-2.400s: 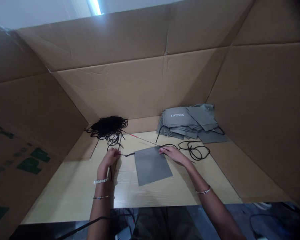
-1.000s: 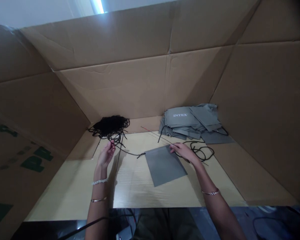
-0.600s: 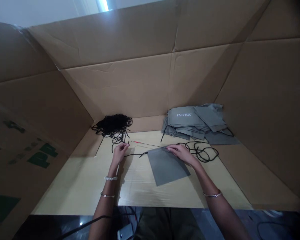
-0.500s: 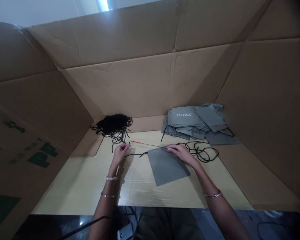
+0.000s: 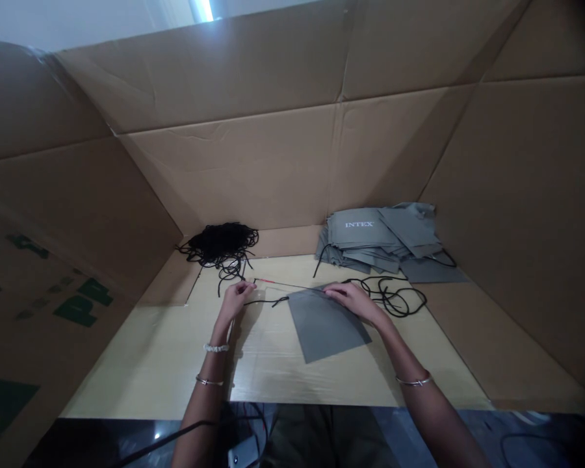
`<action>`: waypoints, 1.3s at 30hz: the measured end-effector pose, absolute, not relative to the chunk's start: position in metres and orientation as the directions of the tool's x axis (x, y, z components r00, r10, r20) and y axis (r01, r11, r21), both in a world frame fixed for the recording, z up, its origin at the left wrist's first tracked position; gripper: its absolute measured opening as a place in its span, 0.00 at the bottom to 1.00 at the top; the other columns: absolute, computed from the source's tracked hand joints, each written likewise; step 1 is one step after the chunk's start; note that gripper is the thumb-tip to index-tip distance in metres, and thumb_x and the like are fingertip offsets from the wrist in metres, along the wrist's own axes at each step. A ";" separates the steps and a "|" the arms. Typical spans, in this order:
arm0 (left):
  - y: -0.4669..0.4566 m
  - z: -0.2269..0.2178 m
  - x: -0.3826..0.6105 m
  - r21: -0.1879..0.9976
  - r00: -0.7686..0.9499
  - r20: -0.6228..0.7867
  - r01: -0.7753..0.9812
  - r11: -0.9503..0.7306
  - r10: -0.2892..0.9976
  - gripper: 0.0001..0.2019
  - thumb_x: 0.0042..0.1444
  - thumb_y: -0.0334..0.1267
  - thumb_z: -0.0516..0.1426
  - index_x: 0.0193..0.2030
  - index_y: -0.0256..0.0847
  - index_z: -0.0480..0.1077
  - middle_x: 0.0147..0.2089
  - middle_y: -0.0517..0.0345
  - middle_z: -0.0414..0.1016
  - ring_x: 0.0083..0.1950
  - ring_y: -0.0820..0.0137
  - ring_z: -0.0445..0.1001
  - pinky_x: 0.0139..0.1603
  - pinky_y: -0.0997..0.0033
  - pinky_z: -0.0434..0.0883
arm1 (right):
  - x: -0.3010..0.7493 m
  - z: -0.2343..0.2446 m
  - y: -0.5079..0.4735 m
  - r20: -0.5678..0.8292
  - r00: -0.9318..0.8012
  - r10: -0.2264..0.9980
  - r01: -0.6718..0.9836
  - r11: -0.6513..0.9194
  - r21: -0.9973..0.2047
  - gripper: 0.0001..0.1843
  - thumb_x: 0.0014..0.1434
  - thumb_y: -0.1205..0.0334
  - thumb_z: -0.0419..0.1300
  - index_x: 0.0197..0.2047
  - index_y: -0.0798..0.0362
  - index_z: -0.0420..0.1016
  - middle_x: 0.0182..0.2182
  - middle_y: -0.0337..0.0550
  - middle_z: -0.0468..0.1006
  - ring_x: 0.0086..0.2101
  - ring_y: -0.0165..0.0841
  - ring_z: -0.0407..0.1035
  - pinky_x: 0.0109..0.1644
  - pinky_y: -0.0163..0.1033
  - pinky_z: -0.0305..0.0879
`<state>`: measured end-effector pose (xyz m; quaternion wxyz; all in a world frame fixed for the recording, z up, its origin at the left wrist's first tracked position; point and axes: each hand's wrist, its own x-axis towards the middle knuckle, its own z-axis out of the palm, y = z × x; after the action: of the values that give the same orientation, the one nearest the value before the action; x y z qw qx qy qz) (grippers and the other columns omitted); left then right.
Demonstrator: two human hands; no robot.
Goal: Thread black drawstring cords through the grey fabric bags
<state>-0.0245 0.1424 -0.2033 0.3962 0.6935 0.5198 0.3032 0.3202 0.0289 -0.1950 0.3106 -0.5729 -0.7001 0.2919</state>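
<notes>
A flat grey fabric pouch [image 5: 327, 323] lies on the table in front of me. My right hand [image 5: 353, 301] presses on its top edge, fingers curled around the end of a thin metal rod [image 5: 285, 284] with a red tip. My left hand [image 5: 234, 299] is pinched on a black cord [image 5: 264, 302] that runs from the pouch's left corner toward the rod's red end. Both wrists wear bracelets.
A heap of black cords [image 5: 218, 243] sits at the back left. A stack of grey INTEX pouches [image 5: 377, 235] lies at the back right, with loose black cord [image 5: 392, 296] in front of it. Cardboard walls [image 5: 253, 169] enclose the wooden table [image 5: 151, 364] on three sides.
The left hand came back from near the cord heap to the table beside the pouch. The rod swung down flatter, its red end now near the left hand.
</notes>
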 end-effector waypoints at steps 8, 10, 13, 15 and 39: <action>0.143 -0.207 -0.024 0.877 0.283 0.013 0.457 -0.146 0.959 0.12 0.62 0.43 0.58 0.39 0.33 0.73 0.41 0.54 0.77 0.44 0.66 0.76 0.49 0.58 0.72 | 0.320 -0.194 0.029 0.107 -0.160 0.981 0.628 0.185 -0.756 0.17 0.64 0.52 0.53 0.44 0.51 0.81 0.45 0.45 0.81 0.45 0.41 0.75 0.50 0.42 0.66; 0.143 -0.208 -0.024 0.878 0.277 0.020 0.454 -0.149 0.961 0.12 0.62 0.43 0.58 0.39 0.33 0.73 0.40 0.54 0.76 0.42 0.67 0.76 0.47 0.59 0.72 | 0.320 -0.193 0.028 0.104 -0.164 0.981 0.626 0.185 -0.757 0.17 0.64 0.52 0.53 0.44 0.51 0.81 0.45 0.45 0.81 0.45 0.41 0.75 0.49 0.42 0.66; 0.144 -0.210 -0.025 0.878 0.266 0.030 0.453 -0.153 0.963 0.12 0.62 0.42 0.58 0.38 0.33 0.72 0.37 0.56 0.75 0.40 0.68 0.75 0.44 0.61 0.73 | 0.319 -0.194 0.028 0.098 -0.175 0.980 0.618 0.187 -0.764 0.18 0.64 0.51 0.53 0.43 0.51 0.81 0.44 0.45 0.82 0.44 0.41 0.75 0.49 0.42 0.66; 0.145 -0.212 -0.027 0.878 0.263 0.039 0.451 -0.158 0.964 0.12 0.62 0.42 0.58 0.37 0.33 0.72 0.36 0.57 0.75 0.38 0.69 0.75 0.42 0.64 0.73 | 0.319 -0.194 0.028 0.094 -0.190 0.977 0.608 0.193 -0.770 0.18 0.65 0.50 0.53 0.43 0.51 0.81 0.44 0.45 0.82 0.44 0.41 0.74 0.49 0.42 0.65; 0.139 -0.193 -0.033 0.881 0.509 0.109 0.349 -0.320 0.854 0.14 0.62 0.45 0.57 0.40 0.34 0.72 0.34 0.58 0.73 0.34 0.71 0.73 0.39 0.66 0.72 | 0.333 -0.187 0.025 0.069 -0.218 0.973 0.581 0.186 -0.792 0.23 0.65 0.46 0.51 0.38 0.55 0.79 0.34 0.44 0.80 0.34 0.36 0.71 0.38 0.36 0.63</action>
<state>-0.0325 0.1392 -0.1929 0.4267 0.7567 0.3972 0.2959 0.3327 0.0248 -0.1870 0.3009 -0.5481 -0.7090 0.3262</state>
